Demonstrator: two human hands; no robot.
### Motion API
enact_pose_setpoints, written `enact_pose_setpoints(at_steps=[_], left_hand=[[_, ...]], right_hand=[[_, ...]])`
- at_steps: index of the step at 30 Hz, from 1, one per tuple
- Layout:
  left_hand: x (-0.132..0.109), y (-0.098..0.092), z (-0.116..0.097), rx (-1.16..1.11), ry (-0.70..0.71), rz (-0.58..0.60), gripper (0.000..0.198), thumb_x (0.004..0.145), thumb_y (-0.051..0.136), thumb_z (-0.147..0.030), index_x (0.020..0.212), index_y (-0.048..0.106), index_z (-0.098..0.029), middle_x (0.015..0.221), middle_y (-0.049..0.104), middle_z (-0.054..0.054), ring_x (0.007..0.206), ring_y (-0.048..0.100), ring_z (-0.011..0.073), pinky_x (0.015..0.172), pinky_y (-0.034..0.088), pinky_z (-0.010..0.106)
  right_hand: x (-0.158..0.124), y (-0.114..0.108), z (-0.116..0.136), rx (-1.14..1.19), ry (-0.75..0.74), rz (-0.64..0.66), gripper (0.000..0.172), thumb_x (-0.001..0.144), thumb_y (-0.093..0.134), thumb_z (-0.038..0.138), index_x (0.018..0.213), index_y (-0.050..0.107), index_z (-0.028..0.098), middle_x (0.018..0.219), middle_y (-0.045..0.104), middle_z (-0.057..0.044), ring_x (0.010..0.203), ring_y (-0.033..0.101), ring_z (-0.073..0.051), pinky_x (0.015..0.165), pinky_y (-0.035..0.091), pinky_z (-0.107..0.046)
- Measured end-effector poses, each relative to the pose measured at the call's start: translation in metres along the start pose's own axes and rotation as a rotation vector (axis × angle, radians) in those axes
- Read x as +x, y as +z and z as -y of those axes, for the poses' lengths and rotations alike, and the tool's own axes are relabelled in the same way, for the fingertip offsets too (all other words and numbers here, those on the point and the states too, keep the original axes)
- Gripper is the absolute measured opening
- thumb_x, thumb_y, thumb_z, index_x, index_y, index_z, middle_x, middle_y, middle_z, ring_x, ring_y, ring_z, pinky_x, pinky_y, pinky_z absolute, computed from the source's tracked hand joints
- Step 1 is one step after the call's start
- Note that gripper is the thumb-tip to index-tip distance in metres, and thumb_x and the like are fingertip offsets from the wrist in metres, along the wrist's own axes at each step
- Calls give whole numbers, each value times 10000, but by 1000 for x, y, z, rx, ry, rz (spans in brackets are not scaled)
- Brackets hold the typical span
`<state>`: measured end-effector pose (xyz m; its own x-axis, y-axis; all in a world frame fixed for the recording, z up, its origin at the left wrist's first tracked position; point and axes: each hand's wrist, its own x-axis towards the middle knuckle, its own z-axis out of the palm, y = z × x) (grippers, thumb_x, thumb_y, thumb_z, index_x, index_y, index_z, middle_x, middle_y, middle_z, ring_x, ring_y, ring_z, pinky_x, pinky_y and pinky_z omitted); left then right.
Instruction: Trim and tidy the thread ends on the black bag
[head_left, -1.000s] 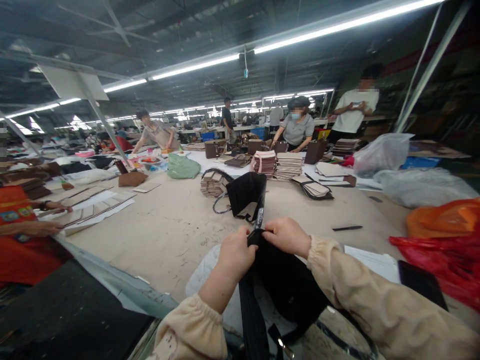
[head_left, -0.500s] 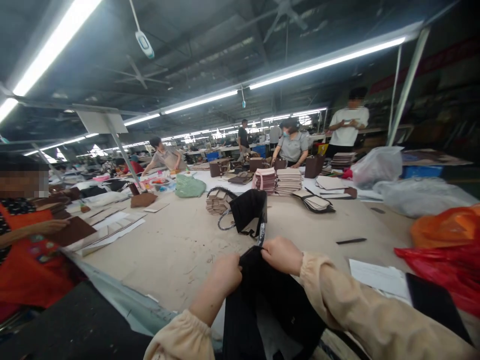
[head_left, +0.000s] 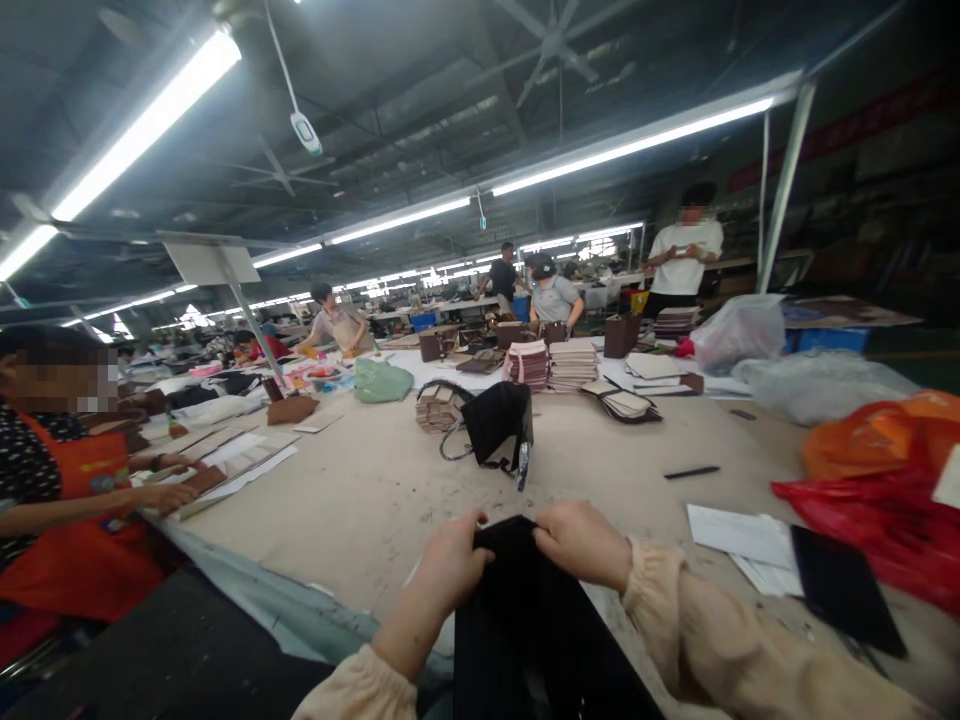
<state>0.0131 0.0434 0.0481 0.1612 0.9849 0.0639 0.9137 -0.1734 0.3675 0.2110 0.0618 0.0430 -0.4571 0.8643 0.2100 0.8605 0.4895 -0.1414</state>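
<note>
Head view: left hand and right hand pinch the top edge of an open, black, fabric-looking bag. It seems light, pliable, best held there.

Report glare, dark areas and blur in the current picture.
Head view: the tube light at upper left glares white; head view: the black material held by the left hand and right hand shows little detail; head view: the right sleeve looks soft toward the lower right.

1 head-worn view, facing forward and down, hands near
</note>
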Motion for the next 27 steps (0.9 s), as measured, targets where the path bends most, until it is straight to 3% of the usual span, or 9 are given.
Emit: enact_pose_setpoints(at_steps=[2,5,13,17,22,27], left_hand=[[0,0,0,-78,45,-69,409,656,623,-167,1047,520,-227,1018,624,22,948,573,183,835,440,302],[3,-4,-3,-125,176,-135,308,662,628,-139,946,560,-237,1049,565,8,997,532,155,898,416,279],[16,3,-9,-135,289,-142,202,685,644,-152,867,628,-238,1116,517,27,1019,523,161,914,424,283],[23,9,-10,-116,366,-148,85,729,615,-188,810,629,-210,1014,573,28,936,550,152,846,437,264],[28,11,-13,6,323,-120,82,780,560,-248,735,607,-197,813,633,14,762,576,145,694,429,252],[31,7,-23,183,216,-94,145,780,536,-307,709,611,-206,752,660,24,727,596,175,635,399,272]], right_hand=[[3,1,-1,7,2,11,329,825,386,287,684,669,193,718,692,-75,695,629,-202,611,388,-278],[7,1,-4,27,-6,34,336,834,377,294,690,664,192,712,688,-72,696,623,-200,612,383,-277],[7,-2,-6,32,-16,44,325,834,389,298,683,655,189,702,683,-71,673,617,-198,582,358,-279],[7,-4,-7,28,-20,47,325,832,394,297,670,651,184,678,677,-64,653,609,-190,566,337,-277],[8,-2,-9,40,-43,48,344,846,381,317,663,642,187,662,667,-50,629,587,-171,556,312,-268],[8,-1,-10,64,-68,47,335,843,386,322,649,626,191,647,652,-37,614,565,-157,552,294,-265]])
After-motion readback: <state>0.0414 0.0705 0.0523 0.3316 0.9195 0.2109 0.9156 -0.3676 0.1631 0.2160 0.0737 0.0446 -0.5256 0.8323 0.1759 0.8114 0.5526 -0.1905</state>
